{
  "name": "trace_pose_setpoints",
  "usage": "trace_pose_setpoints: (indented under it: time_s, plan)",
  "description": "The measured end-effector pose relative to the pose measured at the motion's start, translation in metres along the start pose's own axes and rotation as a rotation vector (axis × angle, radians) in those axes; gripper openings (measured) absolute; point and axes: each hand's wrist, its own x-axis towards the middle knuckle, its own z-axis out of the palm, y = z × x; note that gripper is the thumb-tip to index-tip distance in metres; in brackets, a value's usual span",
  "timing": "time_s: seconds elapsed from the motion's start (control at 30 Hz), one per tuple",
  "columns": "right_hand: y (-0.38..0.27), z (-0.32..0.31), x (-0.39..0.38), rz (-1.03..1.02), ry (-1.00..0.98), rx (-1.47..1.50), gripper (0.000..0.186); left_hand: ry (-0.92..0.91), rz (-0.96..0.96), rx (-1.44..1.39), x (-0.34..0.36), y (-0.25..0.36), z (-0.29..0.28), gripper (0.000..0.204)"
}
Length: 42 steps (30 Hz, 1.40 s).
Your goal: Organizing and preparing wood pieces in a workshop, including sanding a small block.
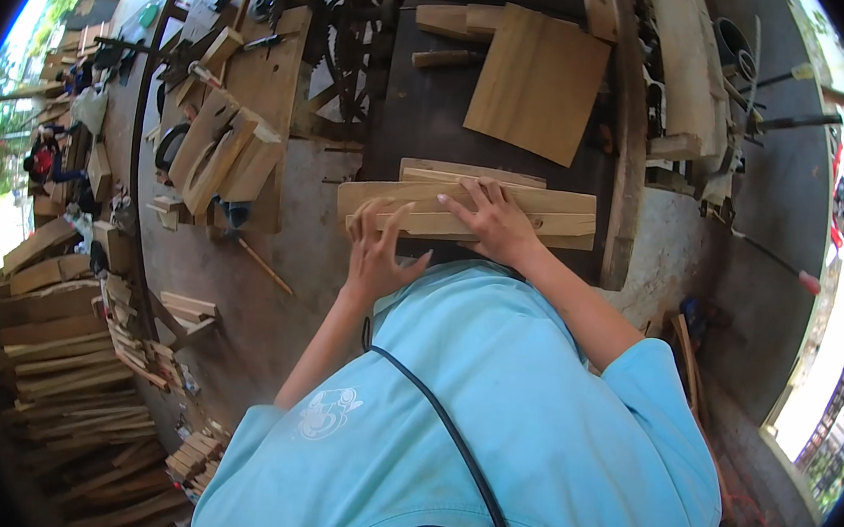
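Blue shirt filled lower frame. Left hand (pixel 380 250) fingers spread, resting on near end of stacked wood strips (pixel 467 212); right hand (pixel 494 222) flat on top, fingers apart, pressing. Strips looked aligned on dark bench (pixel 425 113), nothing clamped or joined yet. Beyond: loose plank (pixel 538 83). Offcut pile (pixel 63 353) on floor left. Open-sided workshop.

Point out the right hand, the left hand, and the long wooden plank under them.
right hand (pixel 494 222), head view, on the back of the hand.
left hand (pixel 375 251), head view, on the back of the hand.
long wooden plank (pixel 562 216), head view, on its bare right end.
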Motion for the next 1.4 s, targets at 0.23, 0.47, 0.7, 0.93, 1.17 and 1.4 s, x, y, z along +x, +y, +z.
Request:
trace_pose_setpoints:
  time_s: [0.23, 0.47, 0.7, 0.93, 1.17, 1.4]
  plan:
    - [-0.005, -0.009, -0.001, 0.079, -0.036, 0.031, 0.098, -0.178, -0.063, 0.005, 0.016, 0.004, 0.027, 0.111]
    - [0.007, -0.012, -0.006, 0.218, -0.062, -0.009, 0.104, -0.241, -0.005, 0.179, 0.046, 0.002, 0.046, 0.112]
    - [0.01, -0.016, 0.003, 0.256, -0.06, 0.087, 0.11, -0.21, 0.168, 0.096, 0.067, -0.019, 0.045, 0.102]
    - [-0.003, -0.01, 0.0, 0.275, -0.082, -0.046, 0.108, -0.193, 0.224, 0.105, 0.059, -0.028, 0.046, 0.102]
    - [-0.006, -0.012, -0.002, 0.299, -0.125, 0.05, 0.113, -0.216, 0.215, 0.105, 0.053, -0.027, 0.043, 0.107]
    - [0.091, -0.038, 0.011, 0.738, 0.635, 0.809, 0.089, -0.275, 0.181, 0.096, 0.059, -0.006, 0.018, 0.115]
